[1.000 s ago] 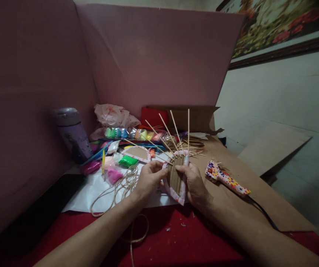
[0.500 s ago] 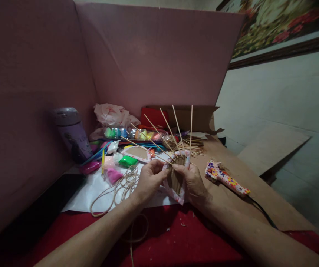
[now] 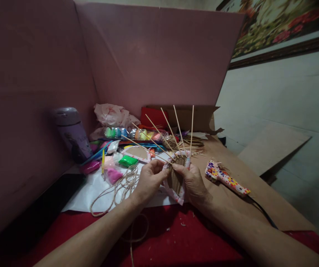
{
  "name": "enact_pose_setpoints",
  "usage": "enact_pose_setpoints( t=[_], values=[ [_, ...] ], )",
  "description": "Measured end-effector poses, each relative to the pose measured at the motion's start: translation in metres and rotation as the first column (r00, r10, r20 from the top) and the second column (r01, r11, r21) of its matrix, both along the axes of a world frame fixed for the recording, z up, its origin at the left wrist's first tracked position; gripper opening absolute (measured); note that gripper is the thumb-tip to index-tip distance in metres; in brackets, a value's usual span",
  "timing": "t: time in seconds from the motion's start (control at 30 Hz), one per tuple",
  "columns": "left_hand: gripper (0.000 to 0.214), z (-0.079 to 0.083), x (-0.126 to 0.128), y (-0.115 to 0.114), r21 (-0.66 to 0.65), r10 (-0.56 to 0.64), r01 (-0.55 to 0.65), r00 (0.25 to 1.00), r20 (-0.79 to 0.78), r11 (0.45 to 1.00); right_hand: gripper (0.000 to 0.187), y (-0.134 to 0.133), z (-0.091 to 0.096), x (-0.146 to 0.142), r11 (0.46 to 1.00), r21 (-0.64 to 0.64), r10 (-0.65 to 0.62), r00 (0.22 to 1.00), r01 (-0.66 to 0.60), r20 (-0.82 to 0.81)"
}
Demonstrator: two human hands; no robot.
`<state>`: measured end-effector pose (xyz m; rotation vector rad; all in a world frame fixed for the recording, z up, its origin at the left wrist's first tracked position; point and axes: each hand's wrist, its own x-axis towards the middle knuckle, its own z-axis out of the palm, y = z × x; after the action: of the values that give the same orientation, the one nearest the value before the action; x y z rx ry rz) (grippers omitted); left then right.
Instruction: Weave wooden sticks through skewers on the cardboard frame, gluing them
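Between my two hands is a half-round piece of cardboard (image 3: 175, 181) with a pink patterned cloth edge, held up over the table front. Several thin wooden sticks (image 3: 177, 124) fan out from its curved rim, pointing up and to the left. My left hand (image 3: 152, 178) pinches the left side near the base of the lowest stick. On the other side, my right hand (image 3: 194, 181) grips the edge, its thumb lying on the cardboard face. Behind my left hand, a similar cloth-edged cardboard piece (image 3: 137, 152) lies on the table.
Loose twine (image 3: 126, 185) lies left of my hands and trails over the red cloth (image 3: 165, 237). A flower-patterned glue gun (image 3: 226, 178) with a black cord rests on brown cardboard (image 3: 270, 207) at right. Coloured clay packs (image 3: 128, 160) and a purple bottle (image 3: 73, 135) stand at left.
The cardboard piece and its sticks have shifted very slightly to the right. Both hands keep their hold.
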<state>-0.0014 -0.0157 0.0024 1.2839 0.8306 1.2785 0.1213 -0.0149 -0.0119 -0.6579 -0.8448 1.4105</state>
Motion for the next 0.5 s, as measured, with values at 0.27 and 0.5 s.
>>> enact_pose_setpoints(
  t=[0.27,0.5],
  values=[
    [0.023,0.0002,0.0007,0.0004,-0.014,0.000,0.000,1.000,0.021,1.000,0.022,-0.0011,0.0017,0.0000,1.000,0.001,-0.021,0.999,0.021,0.029],
    [0.023,-0.0004,0.0005,0.0003,-0.009,0.006,-0.006,1.000,0.016,1.000,0.018,0.0003,-0.0003,0.0004,1.000,0.015,-0.010,0.999,0.009,0.031]
  ],
)
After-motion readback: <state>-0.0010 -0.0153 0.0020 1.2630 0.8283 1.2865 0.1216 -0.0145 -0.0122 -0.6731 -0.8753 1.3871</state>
